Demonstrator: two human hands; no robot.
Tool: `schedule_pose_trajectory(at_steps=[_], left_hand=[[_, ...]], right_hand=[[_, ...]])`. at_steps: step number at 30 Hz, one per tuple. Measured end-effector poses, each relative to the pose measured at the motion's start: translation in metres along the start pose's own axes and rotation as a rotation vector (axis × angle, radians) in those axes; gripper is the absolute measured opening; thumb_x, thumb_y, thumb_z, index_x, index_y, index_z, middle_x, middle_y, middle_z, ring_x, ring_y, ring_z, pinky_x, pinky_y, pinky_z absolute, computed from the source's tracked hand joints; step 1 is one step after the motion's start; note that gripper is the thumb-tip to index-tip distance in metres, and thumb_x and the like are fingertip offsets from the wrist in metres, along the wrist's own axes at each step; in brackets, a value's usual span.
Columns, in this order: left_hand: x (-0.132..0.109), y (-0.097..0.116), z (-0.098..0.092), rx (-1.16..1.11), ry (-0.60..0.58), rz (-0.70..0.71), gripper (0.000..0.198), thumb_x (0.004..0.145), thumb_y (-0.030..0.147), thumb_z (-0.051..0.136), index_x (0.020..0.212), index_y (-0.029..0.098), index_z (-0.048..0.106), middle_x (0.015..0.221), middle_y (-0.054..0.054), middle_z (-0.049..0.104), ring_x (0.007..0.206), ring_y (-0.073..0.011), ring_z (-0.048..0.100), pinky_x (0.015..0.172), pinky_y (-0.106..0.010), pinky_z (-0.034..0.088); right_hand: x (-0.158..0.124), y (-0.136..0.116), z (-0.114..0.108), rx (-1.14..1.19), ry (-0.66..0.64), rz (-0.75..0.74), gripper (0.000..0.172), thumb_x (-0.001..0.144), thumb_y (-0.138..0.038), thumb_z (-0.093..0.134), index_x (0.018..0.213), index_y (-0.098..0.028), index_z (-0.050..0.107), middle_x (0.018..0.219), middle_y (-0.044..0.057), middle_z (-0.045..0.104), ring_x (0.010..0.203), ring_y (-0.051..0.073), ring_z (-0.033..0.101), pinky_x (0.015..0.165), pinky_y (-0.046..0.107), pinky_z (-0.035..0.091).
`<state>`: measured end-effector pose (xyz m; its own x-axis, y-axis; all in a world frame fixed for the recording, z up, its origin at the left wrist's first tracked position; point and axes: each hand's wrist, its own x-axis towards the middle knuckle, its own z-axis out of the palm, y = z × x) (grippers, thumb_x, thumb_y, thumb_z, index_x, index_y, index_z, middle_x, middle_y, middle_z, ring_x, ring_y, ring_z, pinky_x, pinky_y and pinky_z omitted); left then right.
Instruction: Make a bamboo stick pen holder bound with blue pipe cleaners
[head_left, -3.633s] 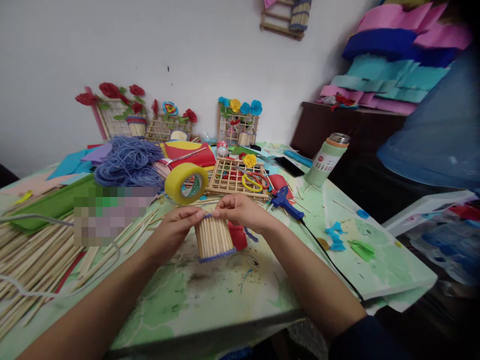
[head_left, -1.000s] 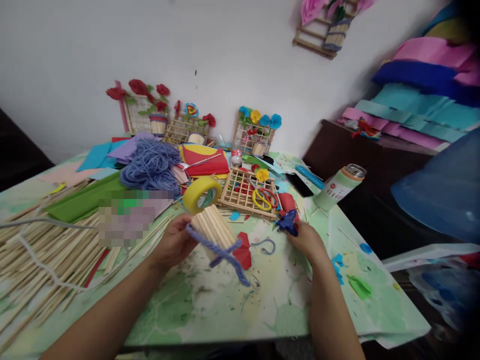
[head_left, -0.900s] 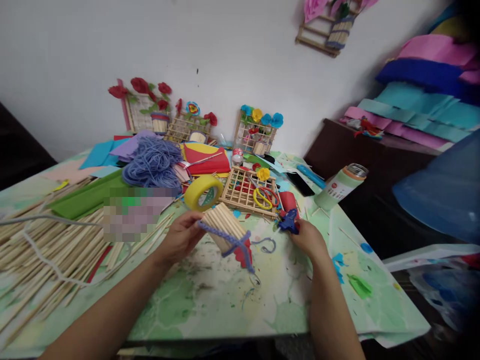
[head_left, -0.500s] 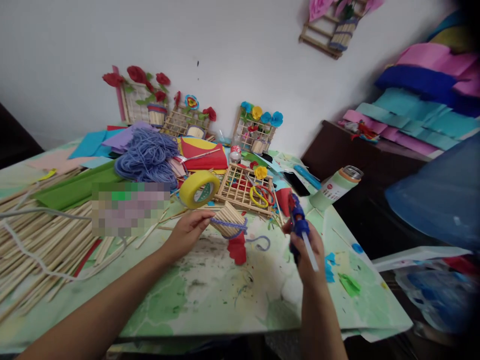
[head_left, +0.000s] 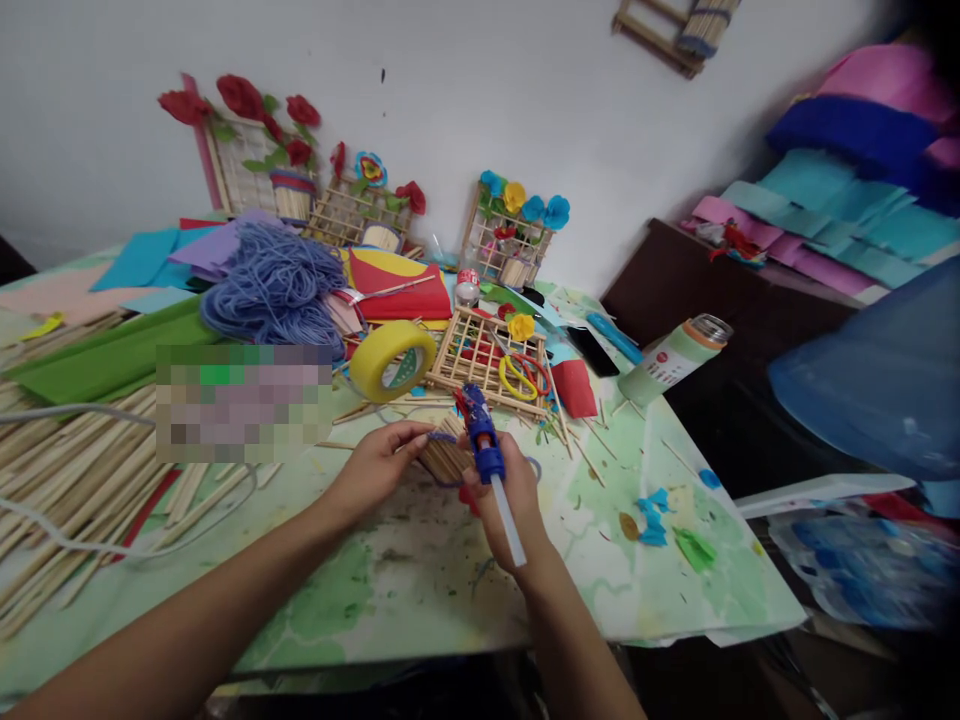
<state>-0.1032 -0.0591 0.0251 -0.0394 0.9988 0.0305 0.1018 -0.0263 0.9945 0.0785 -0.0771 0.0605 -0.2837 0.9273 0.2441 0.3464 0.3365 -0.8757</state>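
My left hand (head_left: 386,462) pinches the left edge of a small piece made of wooden sticks (head_left: 444,458), which has blue yarn wound across it. In my right hand (head_left: 510,500) is a blue glue gun (head_left: 484,435), a clear glue stick poking out of its back end toward me. The gun is over the right side of the stick piece and hides part of it. A scrap of red paper (head_left: 469,498) shows beneath the piece, mostly covered by my right hand. Right of that hand, a loop of yarn (head_left: 535,468) rests on the table.
Yellow tape (head_left: 391,360), a stick lattice (head_left: 491,365) and scissors (head_left: 517,378) lie beyond my hands. Wooden sticks (head_left: 67,510) and blue yarn (head_left: 274,285) cover the left. A bottle (head_left: 671,360) stands at right, near a phone (head_left: 592,350). Flower-decorated lattices (head_left: 510,235) lean against the wall.
My right hand has brought the glue gun leftward from the right side to the stick piece. My left hand keeps its hold on the piece. The view has shifted slightly.
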Motion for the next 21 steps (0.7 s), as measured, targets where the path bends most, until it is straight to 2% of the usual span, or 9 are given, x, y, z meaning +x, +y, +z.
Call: schedule_pose_trajectory(at_steps=[4,7,11,15,18,21], left_hand=[[-0.001,0.003,-0.001,0.068,0.004,0.036,0.034,0.079,0.041,0.057,0.095,0.016,0.071,0.096,-0.008,0.073,0.090,-0.0251,0.065,0.084,-0.037,0.049],[-0.002,0.006,-0.001,0.132,0.003,0.089,0.033,0.081,0.041,0.054,0.096,0.017,0.071,0.098,-0.007,0.073,0.091,-0.0244,0.065,0.086,-0.036,0.048],[-0.004,0.006,-0.002,0.268,0.070,0.158,0.031,0.081,0.041,0.054,0.096,0.020,0.071,0.098,-0.007,0.073,0.094,-0.0242,0.065,0.089,-0.036,0.047],[-0.004,0.004,-0.003,0.324,0.104,0.204,0.031,0.083,0.041,0.052,0.098,0.021,0.070,0.100,-0.006,0.072,0.095,-0.0239,0.064,0.089,-0.035,0.046],[-0.004,0.005,-0.003,0.323,0.106,0.208,0.031,0.084,0.041,0.049,0.094,0.021,0.071,0.098,-0.005,0.072,0.093,-0.0238,0.064,0.086,-0.035,0.047],[-0.005,0.007,-0.003,0.314,0.105,0.215,0.031,0.084,0.040,0.048,0.090,0.020,0.071,0.095,-0.006,0.072,0.092,-0.0241,0.064,0.084,-0.035,0.048]], right_hand=[[-0.004,0.002,0.006,0.195,-0.117,-0.028,0.036,0.085,-0.043,0.049,0.113,-0.020,0.050,0.099,0.008,0.065,0.086,0.021,0.063,0.073,0.032,0.050],[0.000,0.000,0.001,0.063,-0.053,-0.054,0.038,0.081,-0.041,0.055,0.113,-0.022,0.051,0.097,0.007,0.064,0.088,0.023,0.061,0.074,0.034,0.050],[0.005,0.004,-0.002,-0.027,0.015,-0.008,0.037,0.081,-0.035,0.054,0.114,-0.021,0.049,0.093,0.006,0.063,0.085,0.022,0.060,0.074,0.034,0.050],[-0.004,0.009,0.007,0.123,-0.068,-0.025,0.036,0.084,-0.034,0.051,0.117,-0.022,0.044,0.095,0.005,0.063,0.080,0.019,0.063,0.074,0.032,0.050],[-0.011,0.005,0.010,0.275,-0.185,-0.042,0.036,0.085,-0.042,0.051,0.114,-0.021,0.046,0.101,0.007,0.062,0.077,0.018,0.065,0.069,0.030,0.051],[-0.011,-0.003,0.003,0.194,-0.215,-0.065,0.036,0.083,-0.049,0.052,0.105,-0.021,0.054,0.092,0.006,0.063,0.075,0.020,0.063,0.067,0.030,0.049]])
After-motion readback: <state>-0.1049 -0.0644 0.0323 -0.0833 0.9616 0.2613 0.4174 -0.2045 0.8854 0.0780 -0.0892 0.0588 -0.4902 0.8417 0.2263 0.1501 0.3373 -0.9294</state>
